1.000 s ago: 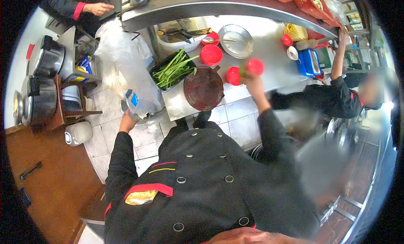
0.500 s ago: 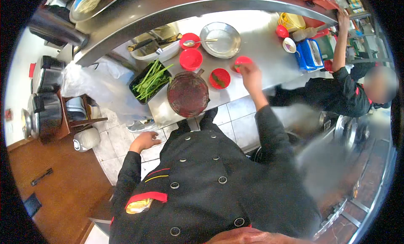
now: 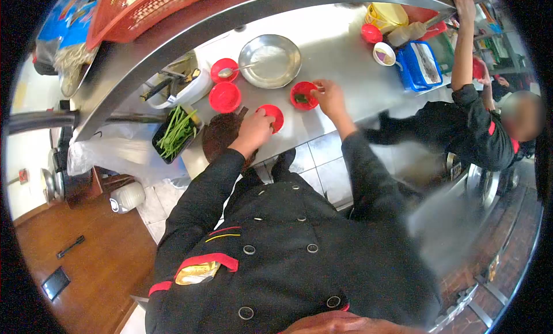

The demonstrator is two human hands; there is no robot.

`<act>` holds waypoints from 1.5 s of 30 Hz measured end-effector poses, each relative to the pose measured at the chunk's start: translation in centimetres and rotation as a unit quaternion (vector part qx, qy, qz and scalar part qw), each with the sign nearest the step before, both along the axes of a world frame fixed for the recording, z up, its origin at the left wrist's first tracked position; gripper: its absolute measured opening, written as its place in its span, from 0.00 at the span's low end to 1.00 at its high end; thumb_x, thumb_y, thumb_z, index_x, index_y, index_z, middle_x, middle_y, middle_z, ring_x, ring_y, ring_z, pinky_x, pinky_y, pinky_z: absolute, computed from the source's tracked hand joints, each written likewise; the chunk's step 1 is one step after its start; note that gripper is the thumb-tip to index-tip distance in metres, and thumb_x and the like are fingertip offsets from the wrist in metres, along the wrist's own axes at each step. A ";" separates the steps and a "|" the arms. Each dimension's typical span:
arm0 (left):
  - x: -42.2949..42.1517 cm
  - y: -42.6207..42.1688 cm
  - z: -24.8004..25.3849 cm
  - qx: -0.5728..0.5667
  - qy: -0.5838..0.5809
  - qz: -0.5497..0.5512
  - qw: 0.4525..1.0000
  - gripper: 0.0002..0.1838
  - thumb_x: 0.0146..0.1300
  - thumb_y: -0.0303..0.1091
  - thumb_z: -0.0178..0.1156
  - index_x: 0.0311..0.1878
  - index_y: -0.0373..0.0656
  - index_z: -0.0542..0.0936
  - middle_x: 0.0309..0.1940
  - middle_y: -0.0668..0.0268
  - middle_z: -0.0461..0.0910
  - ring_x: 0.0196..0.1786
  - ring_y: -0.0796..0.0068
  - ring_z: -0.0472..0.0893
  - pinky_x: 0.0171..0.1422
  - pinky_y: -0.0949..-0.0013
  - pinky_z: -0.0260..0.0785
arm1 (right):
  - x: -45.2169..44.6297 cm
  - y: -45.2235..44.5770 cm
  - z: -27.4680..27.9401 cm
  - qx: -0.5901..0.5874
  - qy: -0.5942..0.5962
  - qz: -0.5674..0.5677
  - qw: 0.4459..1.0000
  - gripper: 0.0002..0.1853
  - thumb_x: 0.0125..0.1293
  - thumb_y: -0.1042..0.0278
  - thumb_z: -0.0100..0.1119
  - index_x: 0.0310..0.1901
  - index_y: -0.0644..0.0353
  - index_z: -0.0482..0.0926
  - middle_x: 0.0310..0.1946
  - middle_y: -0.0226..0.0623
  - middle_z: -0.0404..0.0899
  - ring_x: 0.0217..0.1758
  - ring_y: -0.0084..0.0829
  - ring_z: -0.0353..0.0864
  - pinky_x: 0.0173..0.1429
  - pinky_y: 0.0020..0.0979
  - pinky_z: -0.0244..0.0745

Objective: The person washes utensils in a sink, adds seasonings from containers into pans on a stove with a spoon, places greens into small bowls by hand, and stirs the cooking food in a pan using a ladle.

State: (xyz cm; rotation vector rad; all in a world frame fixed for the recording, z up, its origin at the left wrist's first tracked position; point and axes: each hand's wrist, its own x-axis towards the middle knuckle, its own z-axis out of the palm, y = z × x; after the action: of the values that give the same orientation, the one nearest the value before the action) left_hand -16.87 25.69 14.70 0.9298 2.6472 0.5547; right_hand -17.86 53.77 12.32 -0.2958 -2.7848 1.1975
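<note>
My left hand (image 3: 253,132) is curled against the near-left side of a small red bowl (image 3: 277,117), its fingers at the rim. They cover part of that bowl's inside. At the right rim of a second red bowl (image 3: 298,103), which has green leaves in it, my right hand (image 3: 332,101) pinches with thumb and fingers. Partly behind my left hand and forearm lies a round dark brown board (image 3: 216,139). Left of it, a black tray holds long green stalks (image 3: 175,132).
Farther back are two more red bowls (image 3: 224,97), one with a spoon, and a wide metal bowl (image 3: 269,60). A white container (image 3: 193,87) with knife handles stands left. A blue basket (image 3: 417,66) sits right, near a co-worker's raised arm (image 3: 462,51). A metal shelf edge (image 3: 288,1) arches overhead.
My left hand has risen from beside my body to the nearer red bowl. My right hand has shifted from above the leaf bowl to its right rim. The view has turned slightly.
</note>
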 end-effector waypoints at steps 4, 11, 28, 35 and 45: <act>-0.8 2.2 -2.8 -0.129 0.030 -0.047 0.990 0.09 0.56 0.37 0.60 0.36 0.45 0.84 0.43 0.56 0.78 0.48 0.56 0.79 0.49 0.53 0.73 | 1.0 1.6 -0.9 0.062 -0.054 -0.072 0.994 0.21 0.59 0.59 0.66 0.52 0.59 0.79 0.41 0.50 0.83 0.42 0.42 0.85 0.49 0.41 0.79; -1.2 2.3 -2.7 -0.055 0.062 0.082 0.993 0.10 0.55 0.32 0.61 0.41 0.44 0.81 0.40 0.56 0.76 0.46 0.53 0.78 0.51 0.52 0.72 | 2.1 0.8 -7.0 -0.080 -0.127 -0.114 0.982 0.20 0.60 0.56 0.61 0.51 0.59 0.79 0.36 0.53 0.84 0.41 0.48 0.85 0.48 0.44 0.80; -2.0 0.7 -3.3 0.087 0.166 -0.175 0.967 0.07 0.51 0.38 0.70 0.31 0.48 0.85 0.71 0.54 0.63 0.71 0.40 0.59 0.74 0.47 0.54 | 28.7 -9.7 4.4 -0.326 -0.071 -0.390 0.858 0.21 0.64 0.64 0.62 0.56 0.65 0.75 0.27 0.37 0.83 0.20 0.22 0.79 0.26 0.28 0.77; -2.3 -0.2 -5.3 0.158 0.103 -0.214 0.958 0.12 0.55 0.27 0.65 0.40 0.36 0.74 0.56 0.43 0.71 0.63 0.44 0.68 0.68 0.50 0.60 | 38.6 -21.0 1.2 -0.358 0.017 -0.514 0.779 0.16 0.64 0.68 0.60 0.52 0.62 0.77 0.26 0.34 0.82 0.19 0.20 0.78 0.26 0.26 0.76; 0.9 2.0 0.4 -0.022 0.118 -0.217 0.969 0.47 0.56 0.50 0.67 0.72 0.35 0.58 0.68 0.42 0.62 0.70 0.44 0.62 0.74 0.51 0.55 | 57.0 -34.7 -4.8 -0.325 0.102 -0.812 0.475 0.17 0.66 0.63 0.61 0.55 0.57 0.73 0.27 0.33 0.79 0.16 0.21 0.73 0.18 0.25 0.68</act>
State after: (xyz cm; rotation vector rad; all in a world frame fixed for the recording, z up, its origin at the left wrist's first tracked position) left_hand -15.98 27.70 15.10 1.5901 2.5140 0.2925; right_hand 39.11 19.10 7.54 -1.9277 -0.5610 1.1482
